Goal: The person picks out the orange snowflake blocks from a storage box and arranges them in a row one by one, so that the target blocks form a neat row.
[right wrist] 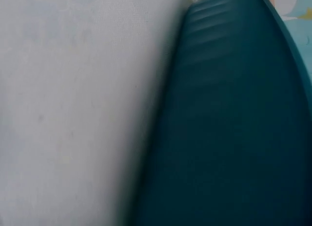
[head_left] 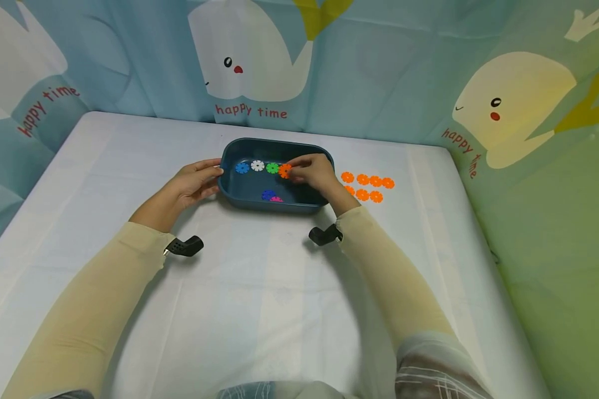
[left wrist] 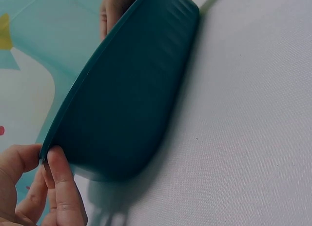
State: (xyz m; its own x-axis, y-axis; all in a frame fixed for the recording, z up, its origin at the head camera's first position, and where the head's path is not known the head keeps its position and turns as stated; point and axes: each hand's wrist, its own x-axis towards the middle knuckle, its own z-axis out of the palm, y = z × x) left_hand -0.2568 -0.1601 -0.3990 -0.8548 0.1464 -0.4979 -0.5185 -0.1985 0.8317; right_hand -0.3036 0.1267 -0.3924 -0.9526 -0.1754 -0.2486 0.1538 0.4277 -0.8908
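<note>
A dark teal tray (head_left: pixel 274 206) rests on the white-covered table. At its left end, my left hand (head_left: pixel 192 182) pinches the rim between thumb and fingers; the left wrist view shows this hand (left wrist: pixel 61 192) against the outer wall of the tray (left wrist: pixel 122 99). My right hand (head_left: pixel 315 173) reaches inside and pinches an orange snowflake building disc (head_left: pixel 284 171). Left of that disc, in a row, lie a green disc (head_left: pixel 272 168), a white disc (head_left: pixel 257 165) and a blue disc (head_left: pixel 242 168). The right wrist view holds only the tray's outer wall (right wrist: pixel 229 114); the right hand is hidden there.
Several orange discs (head_left: pixel 375 181) lie in two rows on the table right of the tray. Nearer the tray's front wall are a dark blue disc (head_left: pixel 268 194) and a pink disc (head_left: pixel 277 199). A printed whale curtain (head_left: pixel 379 83) hangs behind the table.
</note>
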